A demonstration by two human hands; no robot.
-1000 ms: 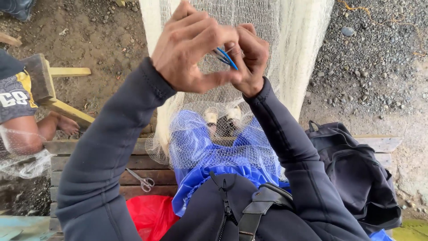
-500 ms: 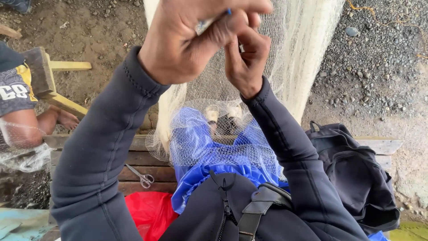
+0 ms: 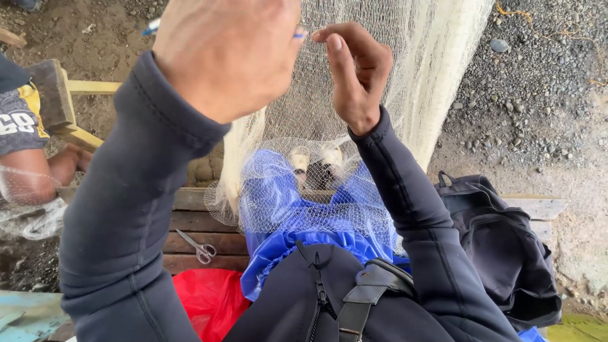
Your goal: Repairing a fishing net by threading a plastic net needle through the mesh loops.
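Hanging net: a pale fine-mesh fishing net [image 3: 405, 76] drops from the top of the view and spreads over the person's lap, where it lies on blue cloth [image 3: 297, 209].
Ground: dark soil at upper left, grey gravel [image 3: 538, 82] at right.
Bench: weathered wooden planks [image 3: 202, 218] run across under the person, who sits on them.
Dark bag: a black bag [image 3: 506, 253] rests on the planks to the person's right, just beside the right sleeve.
Left hand: the left hand [image 3: 228, 54] is raised close to the camera with its back toward the lens, fingers curled shut around a thin blue tool [image 3: 152, 26]; one tip sticks out at the left of the hand and another at the right near the net.
Right hand: the right hand [image 3: 358, 73] is up against the mesh, thumb and forefinger pinched narrowly together on the net, just beside the blue tip.
Red cloth: a red piece [image 3: 206, 297] lies below the planks at lower left.
Other person: a bare arm [image 3: 31, 180] and patterned sleeve show at the far left edge, with some clear mesh below them.
Scissors: small metal scissors [image 3: 196, 247] lie on the planks, well apart from both hands.
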